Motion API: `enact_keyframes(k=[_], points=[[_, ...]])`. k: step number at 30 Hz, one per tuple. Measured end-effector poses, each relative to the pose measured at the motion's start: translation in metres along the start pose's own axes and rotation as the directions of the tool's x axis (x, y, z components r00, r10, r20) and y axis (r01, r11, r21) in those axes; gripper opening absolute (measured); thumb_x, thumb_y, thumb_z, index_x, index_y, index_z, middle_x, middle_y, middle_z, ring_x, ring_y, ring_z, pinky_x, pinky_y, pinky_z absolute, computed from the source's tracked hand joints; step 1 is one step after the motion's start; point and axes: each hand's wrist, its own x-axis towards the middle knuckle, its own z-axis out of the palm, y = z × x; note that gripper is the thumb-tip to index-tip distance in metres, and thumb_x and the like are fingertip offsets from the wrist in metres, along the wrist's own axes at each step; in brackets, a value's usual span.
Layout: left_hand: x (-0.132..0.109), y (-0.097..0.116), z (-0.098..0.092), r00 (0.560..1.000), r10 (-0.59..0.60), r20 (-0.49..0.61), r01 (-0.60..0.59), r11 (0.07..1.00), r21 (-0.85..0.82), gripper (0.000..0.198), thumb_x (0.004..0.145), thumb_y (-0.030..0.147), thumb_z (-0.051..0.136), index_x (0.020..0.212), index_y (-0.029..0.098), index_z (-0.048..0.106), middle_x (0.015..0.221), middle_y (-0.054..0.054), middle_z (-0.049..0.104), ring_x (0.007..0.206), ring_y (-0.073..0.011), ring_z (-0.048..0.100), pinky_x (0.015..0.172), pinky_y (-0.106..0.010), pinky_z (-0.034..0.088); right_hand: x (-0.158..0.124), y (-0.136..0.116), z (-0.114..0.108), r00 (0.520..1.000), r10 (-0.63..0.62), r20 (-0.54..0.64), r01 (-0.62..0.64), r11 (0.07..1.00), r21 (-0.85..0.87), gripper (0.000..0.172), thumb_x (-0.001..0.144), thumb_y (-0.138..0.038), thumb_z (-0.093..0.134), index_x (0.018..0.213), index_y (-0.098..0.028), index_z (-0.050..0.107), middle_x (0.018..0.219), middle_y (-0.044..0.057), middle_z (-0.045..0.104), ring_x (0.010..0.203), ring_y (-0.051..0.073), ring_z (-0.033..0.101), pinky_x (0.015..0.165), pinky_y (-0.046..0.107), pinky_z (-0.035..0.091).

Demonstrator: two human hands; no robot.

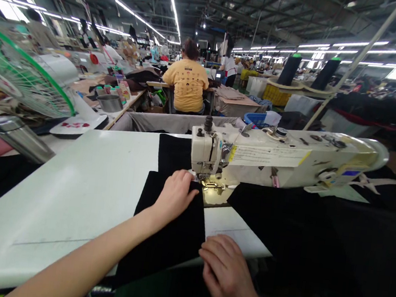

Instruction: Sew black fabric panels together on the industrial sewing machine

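A black fabric piece (168,241) lies on the white sewing table, its far end at the needle area of a sewing machine (206,154). My left hand (174,196) rests on top of that cloth, thumb spread from the fingers, fingertips close to the presser foot (201,177). At the cloth's right edge near the table's front, my right hand (226,272) has its fingers curled with the thumb under them, closed on the edge. The exact grip is partly hidden. A brass guide (213,185) sits on the metal plate right of the needle.
More black fabric (300,223) drapes over the table's right side. A green-rimmed fan (27,69) and a steel flask (19,136) stand at left. Thread cones (290,69) rise behind the machine. A person in a yellow shirt (186,84) sits ahead.
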Motion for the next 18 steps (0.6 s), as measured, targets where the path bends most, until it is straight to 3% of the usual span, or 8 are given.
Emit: enact_keyframes(k=[1, 3, 5, 6, 8, 14, 18], points=[[-0.019, 0.008, -0.002, 0.996, 0.068, 0.056, -0.068, 0.998, -0.014, 0.008, 0.082, 0.016, 0.065, 0.083, 0.020, 0.059, 0.093, -0.007, 0.063, 0.094, -0.0243, 0.058, 0.086, -0.039, 0.048, 0.000, 0.000, -0.001, 1.000, -0.006, 0.007, 0.006, 1.000, 0.006, 0.037, 0.083, 0.000, 0.047, 0.112, -0.017, 0.062, 0.103, 0.008, 0.070, 0.100, 0.024, 0.063, 0.094, 0.046, 0.052], [-0.056, 0.019, -0.005, 0.919, 0.301, 0.254, -0.277, 0.952, -0.128, 0.010, 0.089, 0.015, 0.056, 0.085, 0.020, 0.063, 0.090, -0.006, 0.065, 0.088, -0.0209, 0.060, 0.080, -0.034, 0.051, 0.002, 0.001, -0.002, 1.000, 0.001, 0.018, -0.002, 1.000, 0.017, 0.036, 0.083, 0.000, 0.047, 0.111, -0.017, 0.063, 0.104, 0.009, 0.070, 0.101, 0.025, 0.062, 0.094, 0.047, 0.052], [-0.082, 0.022, -0.007, 0.855, 0.418, 0.305, -0.377, 0.907, -0.186, 0.019, 0.092, 0.012, 0.050, 0.094, 0.020, 0.067, 0.095, -0.008, 0.068, 0.091, -0.0208, 0.062, 0.081, -0.032, 0.054, 0.007, 0.003, -0.002, 0.999, 0.028, 0.020, -0.028, 0.999, 0.024, 0.037, 0.083, -0.001, 0.048, 0.111, -0.018, 0.064, 0.105, 0.008, 0.070, 0.102, 0.025, 0.061, 0.096, 0.048, 0.051], [-0.088, 0.022, -0.007, 0.844, 0.440, 0.306, -0.398, 0.897, -0.193, 0.023, 0.093, 0.011, 0.048, 0.100, 0.020, 0.068, 0.098, -0.009, 0.069, 0.094, -0.0213, 0.063, 0.083, -0.033, 0.054, 0.010, 0.005, -0.001, 0.999, 0.042, 0.018, -0.043, 0.999, 0.022, 0.037, 0.082, -0.001, 0.048, 0.111, -0.019, 0.064, 0.105, 0.008, 0.070, 0.103, 0.025, 0.061, 0.097, 0.049, 0.050], [-0.087, 0.017, -0.009, 0.834, 0.460, 0.304, -0.418, 0.887, -0.197, 0.027, 0.093, 0.011, 0.047, 0.107, 0.020, 0.068, 0.101, -0.010, 0.070, 0.097, -0.0223, 0.065, 0.087, -0.036, 0.055, 0.018, 0.008, 0.001, 0.998, 0.067, 0.010, -0.067, 0.998, 0.012, 0.039, 0.082, -0.002, 0.049, 0.111, -0.021, 0.065, 0.105, 0.007, 0.070, 0.104, 0.025, 0.060, 0.099, 0.050, 0.049], [-0.050, -0.002, -0.010, 0.824, 0.491, 0.282, -0.449, 0.870, -0.201, 0.025, 0.091, 0.015, 0.051, 0.106, 0.020, 0.071, 0.104, -0.012, 0.073, 0.100, -0.0235, 0.068, 0.095, -0.040, 0.056, 0.045, 0.025, 0.003, 0.995, 0.097, 0.019, -0.096, 0.995, -0.032, 0.031, 0.083, -0.004, 0.054, 0.103, -0.022, 0.069, 0.102, 0.006, 0.071, 0.098, 0.023, 0.061, 0.096, 0.046, 0.048], [-0.035, -0.012, -0.010, 0.824, 0.494, 0.277, -0.471, 0.869, -0.149, 0.029, 0.092, 0.015, 0.050, 0.109, 0.020, 0.072, 0.111, -0.014, 0.073, 0.106, -0.0248, 0.067, 0.096, -0.042, 0.055, 0.049, 0.047, -0.015, 0.954, 0.297, -0.040, -0.298, 0.925, -0.238, 0.020, 0.085, -0.009, 0.055, 0.096, -0.020, 0.067, 0.094, 0.007, 0.068, 0.088, 0.024, 0.064, 0.082, 0.039, 0.049]])
